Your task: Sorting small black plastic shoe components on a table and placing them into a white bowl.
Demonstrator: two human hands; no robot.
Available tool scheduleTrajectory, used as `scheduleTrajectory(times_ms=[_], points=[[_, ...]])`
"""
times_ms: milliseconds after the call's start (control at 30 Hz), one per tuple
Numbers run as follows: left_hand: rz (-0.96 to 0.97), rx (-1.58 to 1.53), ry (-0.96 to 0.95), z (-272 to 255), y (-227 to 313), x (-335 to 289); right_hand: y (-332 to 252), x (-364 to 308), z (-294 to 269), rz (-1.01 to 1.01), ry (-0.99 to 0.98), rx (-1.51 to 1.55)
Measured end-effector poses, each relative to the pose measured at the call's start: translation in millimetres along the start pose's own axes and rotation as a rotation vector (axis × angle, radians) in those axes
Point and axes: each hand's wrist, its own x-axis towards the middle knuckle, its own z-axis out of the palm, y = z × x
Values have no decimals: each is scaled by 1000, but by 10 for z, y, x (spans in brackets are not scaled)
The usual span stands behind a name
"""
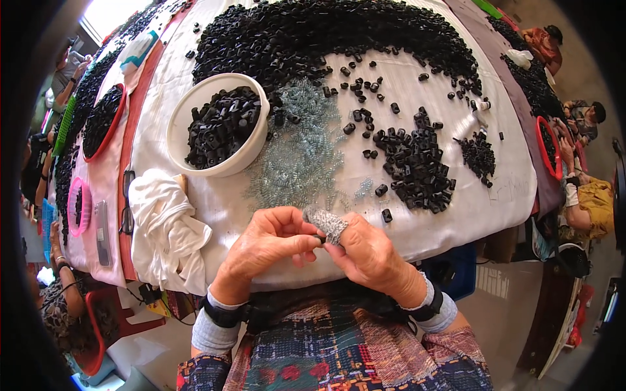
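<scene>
My left hand [267,242] is closed, its thumb and fingertips pinching a small black plastic part [319,238], mostly hidden. My right hand [370,253] meets it at the table's near edge, closed, its fingers pressed at the same part. A grey knitted finger cover [331,226] sits on a right-hand finger. Just beyond my hands spreads a pile of pale, thin coil springs [297,159]. A white round tub [175,133] full of black plastic pieces [225,127] stands left of the springs. Right of them lies a heap of short black caps [417,166].
A large bank of black parts [332,36] covers the far table. Smaller black pieces [478,156] lie at the right. A crumpled white cloth [163,225] and eyeglasses [126,203] lie left. Other people [590,208] sit at neighbouring tables. A blue crate [456,270] stands below the right edge.
</scene>
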Motion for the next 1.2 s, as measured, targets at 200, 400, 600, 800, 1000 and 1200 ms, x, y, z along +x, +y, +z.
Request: scheduleTrajectory(times_ms=[200, 400, 600, 800, 1000, 1200], points=[[-41, 49, -16, 23, 51, -3, 22, 5, -79, 0, 12, -24], [7, -31, 63, 29, 22, 11, 247, -38, -551, 236, 92, -383], [71, -75, 82, 51, -24, 92, 270, -63, -459, 252, -91, -629], [96, -91, 103, 40, -92, 83, 297, -87, -238, 295, -106, -816], [71, -82, 154, 112, -4, 97, 375, -52, -239, 198, -112, -855], [97, -123, 105, 188, -37, 149, 188, 64, -242, 542, 248, -77]])
